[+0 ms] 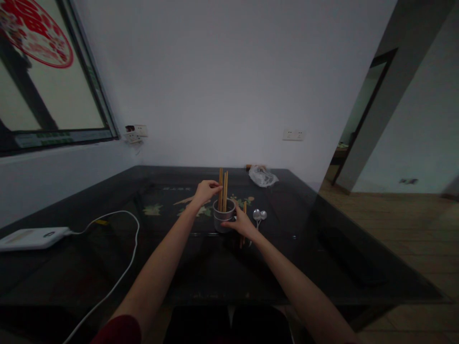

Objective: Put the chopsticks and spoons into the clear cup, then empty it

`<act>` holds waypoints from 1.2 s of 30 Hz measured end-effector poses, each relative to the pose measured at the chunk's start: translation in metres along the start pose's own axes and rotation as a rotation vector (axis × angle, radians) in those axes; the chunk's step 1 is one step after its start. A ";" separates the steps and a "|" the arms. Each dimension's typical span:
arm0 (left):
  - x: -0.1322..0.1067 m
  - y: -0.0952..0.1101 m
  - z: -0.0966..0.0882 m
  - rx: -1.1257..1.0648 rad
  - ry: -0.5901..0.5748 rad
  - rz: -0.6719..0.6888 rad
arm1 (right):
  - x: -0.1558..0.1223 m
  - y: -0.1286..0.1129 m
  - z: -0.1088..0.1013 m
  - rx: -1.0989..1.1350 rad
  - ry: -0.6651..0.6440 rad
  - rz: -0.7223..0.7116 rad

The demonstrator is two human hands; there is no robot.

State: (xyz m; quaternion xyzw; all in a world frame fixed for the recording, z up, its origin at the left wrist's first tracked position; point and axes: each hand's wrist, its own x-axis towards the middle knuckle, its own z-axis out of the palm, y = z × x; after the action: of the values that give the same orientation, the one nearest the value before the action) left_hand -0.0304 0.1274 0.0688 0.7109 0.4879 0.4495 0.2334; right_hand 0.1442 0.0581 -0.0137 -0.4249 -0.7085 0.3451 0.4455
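A grey cylindrical cup (223,222) stands upright on the dark table, with several wooden chopsticks (225,191) rising from it. My left hand (206,191) pinches chopsticks partway up, above the cup's rim; how many it holds I cannot tell. Around the cup's right side my right hand (240,222) is wrapped, thumb across the front. More chopsticks (244,208) lie on the table just right of the cup, partly hidden by my right hand. Beside them are two metal spoons (256,215), bowls pointing away from me, their handles partly behind my right wrist.
A crumpled clear plastic bag (262,177) lies at the table's back edge. On the left, a white power bank (34,239) trails a white cable (134,248) over the front edge. A dark flat object (349,258) rests on the right of the glossy table (201,277).
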 end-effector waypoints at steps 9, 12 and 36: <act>0.000 0.000 0.001 0.051 0.002 0.005 | 0.000 0.002 0.001 0.056 0.001 -0.026; 0.000 0.000 0.002 0.057 -0.012 0.000 | 0.000 0.001 0.001 0.054 -0.003 -0.036; 0.001 -0.006 0.003 -0.073 -0.079 -0.013 | 0.002 0.005 -0.002 0.018 -0.001 -0.029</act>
State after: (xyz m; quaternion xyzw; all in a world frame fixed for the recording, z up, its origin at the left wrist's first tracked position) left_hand -0.0309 0.1309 0.0627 0.7160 0.4661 0.4370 0.2813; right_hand 0.1473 0.0617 -0.0165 -0.4103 -0.7119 0.3450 0.4538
